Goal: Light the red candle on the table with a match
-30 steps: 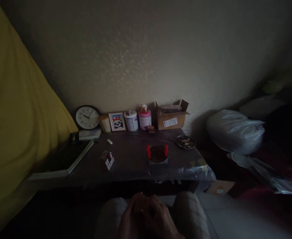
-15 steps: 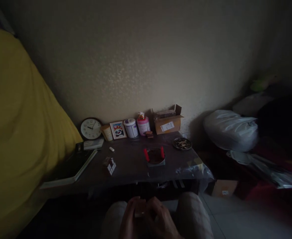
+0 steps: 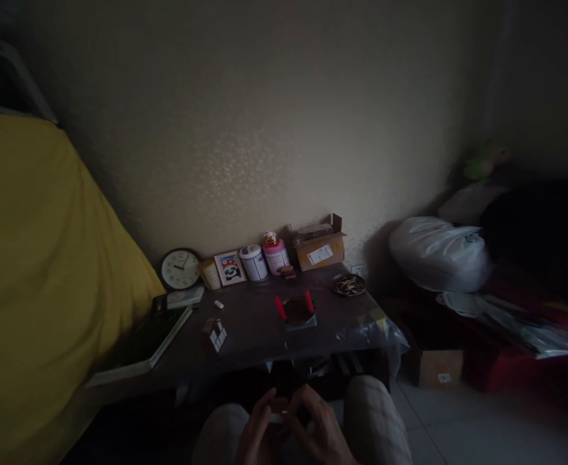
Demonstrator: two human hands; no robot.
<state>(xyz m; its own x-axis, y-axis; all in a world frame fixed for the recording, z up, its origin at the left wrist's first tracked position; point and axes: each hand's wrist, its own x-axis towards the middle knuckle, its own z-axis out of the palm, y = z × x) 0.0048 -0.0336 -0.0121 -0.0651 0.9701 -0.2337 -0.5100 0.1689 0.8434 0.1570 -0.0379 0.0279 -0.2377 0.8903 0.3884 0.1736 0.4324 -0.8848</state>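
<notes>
Low between my knees, my left hand (image 3: 258, 426) is closed around a small brown box (image 3: 278, 405) with a pale lower edge. Close against the box's right side is my right hand (image 3: 315, 423), its fingers curled and pinched together. Whatever lies between those fingertips is too dark and small to make out. Ahead on the table (image 3: 254, 342) stands a dark round dish (image 3: 298, 312) with two upright red pieces at its sides. A cube-like piece (image 3: 214, 334) with white squares sits to its left.
Along the wall stand a clock (image 3: 180, 268), a framed panda picture (image 3: 231, 268), two tubs (image 3: 253, 263) and an open carton (image 3: 319, 250). A plate (image 3: 348, 285) of thin sticks lies at the right. A yellow cloth (image 3: 46, 271) hangs left; another carton (image 3: 441, 367) is on the floor.
The view has shifted, so the table things sit slightly lower and further left. Both hands stay together at the brown box, with the left hand's fingers slightly moved.
</notes>
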